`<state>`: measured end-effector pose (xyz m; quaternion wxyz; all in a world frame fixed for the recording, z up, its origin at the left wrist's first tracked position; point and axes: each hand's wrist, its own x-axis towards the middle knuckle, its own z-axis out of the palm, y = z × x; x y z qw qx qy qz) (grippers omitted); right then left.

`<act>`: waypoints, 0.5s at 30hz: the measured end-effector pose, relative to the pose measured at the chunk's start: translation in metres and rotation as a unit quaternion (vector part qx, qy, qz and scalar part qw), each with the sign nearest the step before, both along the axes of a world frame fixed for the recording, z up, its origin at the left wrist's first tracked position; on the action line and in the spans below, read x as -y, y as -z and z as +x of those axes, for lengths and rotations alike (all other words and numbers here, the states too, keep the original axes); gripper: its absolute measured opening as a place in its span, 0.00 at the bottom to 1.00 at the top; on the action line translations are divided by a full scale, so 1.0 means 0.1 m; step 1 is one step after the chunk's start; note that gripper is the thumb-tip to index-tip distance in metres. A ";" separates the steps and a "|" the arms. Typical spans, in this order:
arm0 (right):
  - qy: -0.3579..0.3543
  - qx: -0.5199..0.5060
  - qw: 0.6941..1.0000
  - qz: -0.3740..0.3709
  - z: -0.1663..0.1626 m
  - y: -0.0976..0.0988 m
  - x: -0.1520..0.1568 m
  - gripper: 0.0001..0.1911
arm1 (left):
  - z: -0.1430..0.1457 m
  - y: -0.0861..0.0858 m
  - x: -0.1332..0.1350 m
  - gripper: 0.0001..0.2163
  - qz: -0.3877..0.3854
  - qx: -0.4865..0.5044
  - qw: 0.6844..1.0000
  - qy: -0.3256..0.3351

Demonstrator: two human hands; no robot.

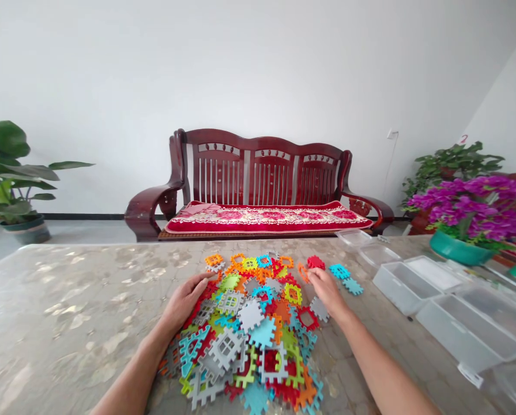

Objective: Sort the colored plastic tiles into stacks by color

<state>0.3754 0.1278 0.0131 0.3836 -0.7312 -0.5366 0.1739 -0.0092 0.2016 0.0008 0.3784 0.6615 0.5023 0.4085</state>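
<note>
1. From my remote seat, the only writing-like mark I notice is a small pinkish-red shape, much like a "2" (463,139), at the upper right; it is too small for me to be sure.
2. Toothed plastic tiles (251,315) lie heaped at the lower centre of the frame: flat squares, hollow frames, windowed squares and triangles in grey, red, orange, lime and blue.
3. My right hand (324,288), right of centre, has its fingertips closed on an orange frame tile (303,272), tilted at the heap's upper right edge.
4. My left hand (191,294) lies along the heap's left edge, fingers extended together; I cannot tell whether they grasp anything.
5. The table (89,311) has a glossy grey-brown surface with pale leaf shapes.
6. Clear plastic boxes (460,346) crowd the lower right, beside my right forearm.
7. Purple flowers (482,202) in a teal pot (460,249) stand beyond the boxes.
8. Across the middle, behind the table, sits a polished dark-red wooden bench (273,173) with a red floral cushion (275,218); a broad-leaved plant (15,167) stands far left.
</note>
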 end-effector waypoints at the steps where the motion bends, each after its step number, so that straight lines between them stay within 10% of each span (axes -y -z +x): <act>1: 0.012 -0.063 0.998 -0.010 0.03 0.00 0.01 0.18 | 0.00 0.01 0.00 0.31 0.001 0.001 1.000 0.000; 15: -0.023 0.115 0.992 -0.055 0.00 0.10 0.05 0.27 | -0.01 0.02 -0.01 0.28 -0.001 -0.014 1.000 0.010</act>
